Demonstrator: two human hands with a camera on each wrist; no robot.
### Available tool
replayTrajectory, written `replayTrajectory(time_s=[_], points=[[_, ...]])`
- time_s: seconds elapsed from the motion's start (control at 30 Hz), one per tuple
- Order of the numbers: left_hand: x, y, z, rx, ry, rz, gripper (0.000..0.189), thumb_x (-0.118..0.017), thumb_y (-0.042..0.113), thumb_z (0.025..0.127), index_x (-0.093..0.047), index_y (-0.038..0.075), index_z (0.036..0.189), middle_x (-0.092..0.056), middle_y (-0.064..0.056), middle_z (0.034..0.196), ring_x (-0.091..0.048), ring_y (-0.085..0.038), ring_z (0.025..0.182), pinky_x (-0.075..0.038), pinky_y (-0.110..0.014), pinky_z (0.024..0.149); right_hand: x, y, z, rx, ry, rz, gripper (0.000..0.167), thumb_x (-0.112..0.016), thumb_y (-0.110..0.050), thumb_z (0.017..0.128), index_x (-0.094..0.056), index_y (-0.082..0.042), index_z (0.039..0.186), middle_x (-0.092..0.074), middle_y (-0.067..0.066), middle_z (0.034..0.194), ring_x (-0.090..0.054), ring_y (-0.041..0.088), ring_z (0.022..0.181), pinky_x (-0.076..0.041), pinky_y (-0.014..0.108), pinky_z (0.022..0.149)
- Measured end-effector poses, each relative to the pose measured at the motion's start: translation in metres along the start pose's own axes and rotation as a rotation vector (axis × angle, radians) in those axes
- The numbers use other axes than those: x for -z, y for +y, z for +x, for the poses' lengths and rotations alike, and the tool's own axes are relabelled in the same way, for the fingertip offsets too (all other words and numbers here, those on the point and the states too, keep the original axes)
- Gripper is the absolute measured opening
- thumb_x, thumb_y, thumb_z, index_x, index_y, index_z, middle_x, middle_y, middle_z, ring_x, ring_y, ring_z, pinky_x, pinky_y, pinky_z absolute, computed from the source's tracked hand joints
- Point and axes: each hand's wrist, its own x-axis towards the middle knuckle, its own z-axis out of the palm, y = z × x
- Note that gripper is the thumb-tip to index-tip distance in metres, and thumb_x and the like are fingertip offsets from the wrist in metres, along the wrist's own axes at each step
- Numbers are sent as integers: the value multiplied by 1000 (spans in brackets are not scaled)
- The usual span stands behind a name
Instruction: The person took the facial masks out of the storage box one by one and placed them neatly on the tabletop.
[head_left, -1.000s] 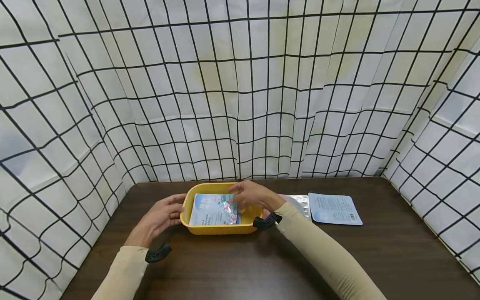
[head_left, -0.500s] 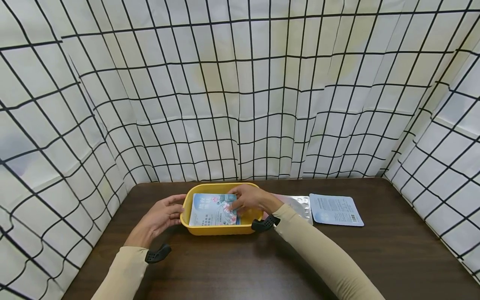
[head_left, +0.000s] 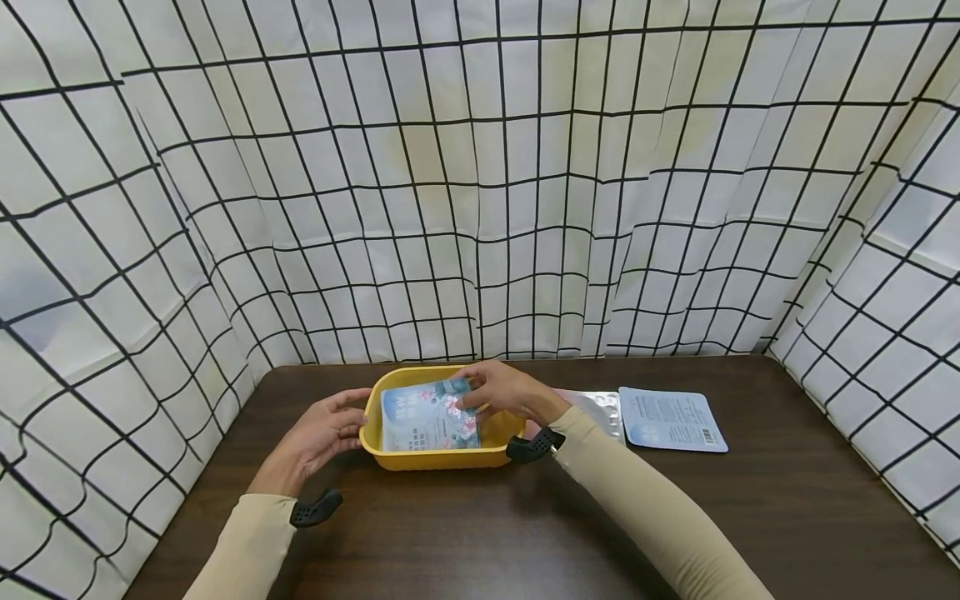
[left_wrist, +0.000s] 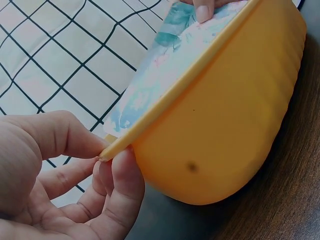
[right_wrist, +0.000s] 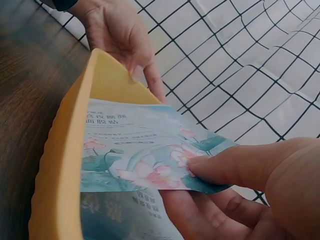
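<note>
A yellow plastic basket (head_left: 450, 461) stands near the back of the dark table. Its left rim is pinched between the thumb and fingers of my left hand (left_wrist: 75, 175). Inside lie light blue sheet mask packets with pink lotus flowers. My right hand (head_left: 510, 393) pinches the top sheet mask packet (right_wrist: 140, 150) by its right end, thumb on the printed face and fingers underneath. That end is raised and the packet tilts within the basket. Below it, in the right wrist view, another packet (right_wrist: 127, 217) shows with its lettering.
To the right of the basket, a pale blue packet (head_left: 671, 419) lies with its text and barcode side up. A silver blister-like sheet (head_left: 611, 408) and a pinkish packet, partly behind my right forearm, lie beside it. White grid-lined cloth (head_left: 525, 208) rises behind the table.
My right hand reached down onto the packet in the basket, then lifted slightly with its right end, so the packet has tilted and turned a little. The left hand stays on the rim.
</note>
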Motion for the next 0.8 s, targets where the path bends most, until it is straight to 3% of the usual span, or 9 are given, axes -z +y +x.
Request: replayTrajectory(time_s=[0.47, 0.8], points=[[0, 2, -2, -7, -14, -12, 63, -57, 6, 99, -32, 5, 157, -70, -7, 107, -64, -19, 84, -58, -31, 75, 17, -13, -17, 19, 70, 49, 38, -73, -6, 91, -67, -12, 129, -67, 14, 117, -70, 27, 99, -61, 44, 80], [-1, 1, -1, 4, 5, -9, 63, -58, 7, 98, -34, 6, 156, -64, -19, 124, -65, -20, 85, -59, -31, 76, 34, -15, -31, 41, 92, 112, 44, -71, -4, 93, -62, -10, 135, -67, 16, 122, -71, 31, 102, -60, 45, 83]])
